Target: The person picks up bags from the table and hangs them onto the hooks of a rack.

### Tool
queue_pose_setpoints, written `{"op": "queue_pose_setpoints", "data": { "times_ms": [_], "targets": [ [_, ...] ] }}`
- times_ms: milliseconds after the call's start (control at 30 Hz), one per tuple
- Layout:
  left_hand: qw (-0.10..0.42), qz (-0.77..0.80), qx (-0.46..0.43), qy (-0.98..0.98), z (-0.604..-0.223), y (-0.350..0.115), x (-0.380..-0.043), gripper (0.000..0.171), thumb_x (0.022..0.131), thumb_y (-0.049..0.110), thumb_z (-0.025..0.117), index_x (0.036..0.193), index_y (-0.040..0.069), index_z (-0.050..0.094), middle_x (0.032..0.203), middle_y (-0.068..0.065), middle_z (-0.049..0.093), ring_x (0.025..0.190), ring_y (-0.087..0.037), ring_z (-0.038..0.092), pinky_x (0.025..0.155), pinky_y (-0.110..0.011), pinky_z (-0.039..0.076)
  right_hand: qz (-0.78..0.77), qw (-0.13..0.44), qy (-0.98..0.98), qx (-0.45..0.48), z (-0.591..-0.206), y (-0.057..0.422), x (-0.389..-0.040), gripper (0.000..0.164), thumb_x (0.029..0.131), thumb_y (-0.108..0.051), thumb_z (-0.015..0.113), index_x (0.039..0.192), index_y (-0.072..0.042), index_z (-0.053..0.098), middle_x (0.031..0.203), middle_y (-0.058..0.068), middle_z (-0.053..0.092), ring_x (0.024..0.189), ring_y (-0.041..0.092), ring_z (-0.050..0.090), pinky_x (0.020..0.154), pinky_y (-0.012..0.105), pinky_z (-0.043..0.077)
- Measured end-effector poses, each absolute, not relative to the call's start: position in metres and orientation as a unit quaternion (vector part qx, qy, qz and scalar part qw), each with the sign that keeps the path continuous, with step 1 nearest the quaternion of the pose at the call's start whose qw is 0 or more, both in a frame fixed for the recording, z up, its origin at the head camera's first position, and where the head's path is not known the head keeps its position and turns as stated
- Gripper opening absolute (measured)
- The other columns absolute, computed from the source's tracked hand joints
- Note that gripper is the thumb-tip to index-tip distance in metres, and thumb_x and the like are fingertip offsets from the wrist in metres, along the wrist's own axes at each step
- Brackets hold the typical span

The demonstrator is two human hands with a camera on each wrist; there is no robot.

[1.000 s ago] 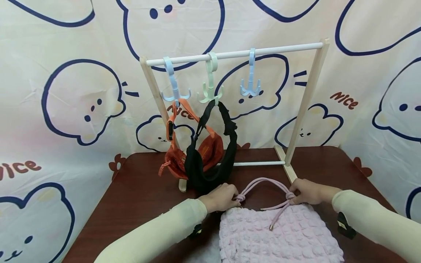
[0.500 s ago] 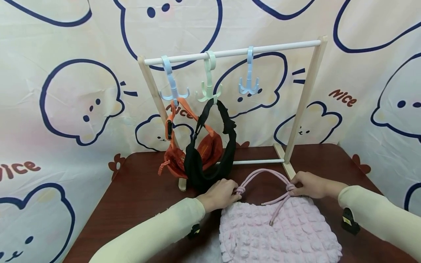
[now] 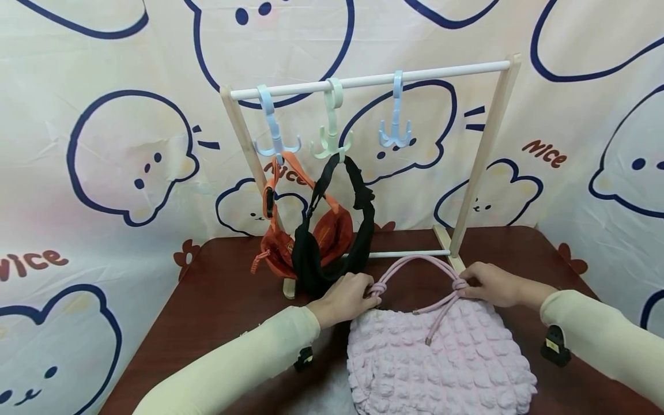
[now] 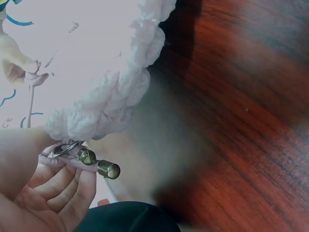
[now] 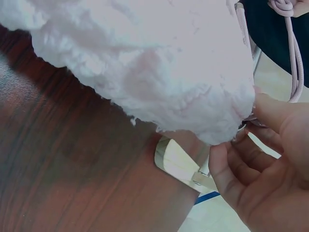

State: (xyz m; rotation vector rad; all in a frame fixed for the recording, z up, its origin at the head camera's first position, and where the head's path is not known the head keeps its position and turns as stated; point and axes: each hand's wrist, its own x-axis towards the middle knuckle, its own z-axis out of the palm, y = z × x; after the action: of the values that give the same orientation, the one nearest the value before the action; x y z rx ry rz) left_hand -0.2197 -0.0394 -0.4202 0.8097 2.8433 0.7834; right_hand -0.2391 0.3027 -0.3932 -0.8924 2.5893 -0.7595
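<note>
A pink puffy handbag [image 3: 436, 357] with a knotted cord handle [image 3: 417, 260] is held up at its two top corners. My left hand [image 3: 346, 297] pinches the handle's left knot; in the left wrist view, metal-tipped cord ends [image 4: 108, 169] stick out by the curled fingers. On the other side, my right hand [image 3: 490, 283] pinches the right knot, thumb and fingers meeting at the bag's corner in the right wrist view. Just behind my left hand hangs a black bag [image 3: 316, 271], overlapping an orange-red bag [image 3: 280, 251].
A wooden rack with a white rod [image 3: 451, 72] stands at the table's back. On the rod hang a left blue hook [image 3: 272, 124], a green hook [image 3: 332, 121] and a right blue hook [image 3: 396, 112] that carries nothing. The brown table [image 3: 197, 323] extends left.
Both hands have raised the pink handbag slightly and moved it away from me, toward the rack. The grips on the knots stay the same, and the hung bags have not moved.
</note>
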Motion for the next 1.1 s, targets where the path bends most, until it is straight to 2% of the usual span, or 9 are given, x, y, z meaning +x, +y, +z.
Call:
{"op": "queue_pose_setpoints", "data": {
  "times_ms": [167, 433, 867, 1100],
  "targets": [
    [0.049, 0.258, 0.252, 0.931, -0.418, -0.039, -0.218, 0.017, 0.097, 0.027, 0.069, 0.094, 0.011, 0.064, 0.065, 0.006, 0.045, 0.052, -0.004, 0.044, 0.049, -0.020, 0.034, -0.258, 0.136, 0.904, -0.313, -0.390, 0.302, -0.239, 0.014, 0.097, -0.020, 0.067, 0.102, -0.009, 0.073, 0.088, -0.005, 0.067, 0.075, 0.002, 0.055, 0.067, 0.022, 0.048],
    [0.044, 0.259, 0.245, 0.933, -0.416, -0.041, -0.216, 0.019, 0.099, 0.028, 0.067, 0.103, 0.010, 0.064, 0.072, 0.004, 0.054, 0.057, -0.005, 0.048, 0.052, -0.021, 0.040, -0.267, 0.122, 0.903, -0.313, -0.381, 0.302, -0.238, 0.015, 0.096, -0.022, 0.069, 0.102, -0.009, 0.074, 0.085, -0.006, 0.065, 0.073, 0.003, 0.055, 0.065, 0.022, 0.046],
    [0.053, 0.286, 0.245, 0.925, -0.407, -0.040, -0.216, 0.019, 0.099, 0.026, 0.067, 0.103, 0.008, 0.064, 0.072, 0.003, 0.053, 0.055, -0.005, 0.049, 0.049, -0.020, 0.039, -0.271, 0.117, 0.909, -0.296, -0.370, 0.304, -0.236, 0.022, 0.096, -0.023, 0.069, 0.107, -0.005, 0.076, 0.093, -0.001, 0.073, 0.077, 0.002, 0.058, 0.067, 0.022, 0.050],
    [0.051, 0.296, 0.247, 0.921, -0.401, -0.039, -0.215, 0.020, 0.099, 0.026, 0.066, 0.105, 0.007, 0.064, 0.073, 0.003, 0.054, 0.056, -0.004, 0.048, 0.050, -0.019, 0.039, -0.275, 0.113, 0.912, -0.284, -0.363, 0.304, -0.234, 0.022, 0.097, -0.023, 0.069, 0.107, -0.005, 0.076, 0.089, -0.003, 0.071, 0.074, 0.005, 0.058, 0.065, 0.022, 0.050]
  ]
}}
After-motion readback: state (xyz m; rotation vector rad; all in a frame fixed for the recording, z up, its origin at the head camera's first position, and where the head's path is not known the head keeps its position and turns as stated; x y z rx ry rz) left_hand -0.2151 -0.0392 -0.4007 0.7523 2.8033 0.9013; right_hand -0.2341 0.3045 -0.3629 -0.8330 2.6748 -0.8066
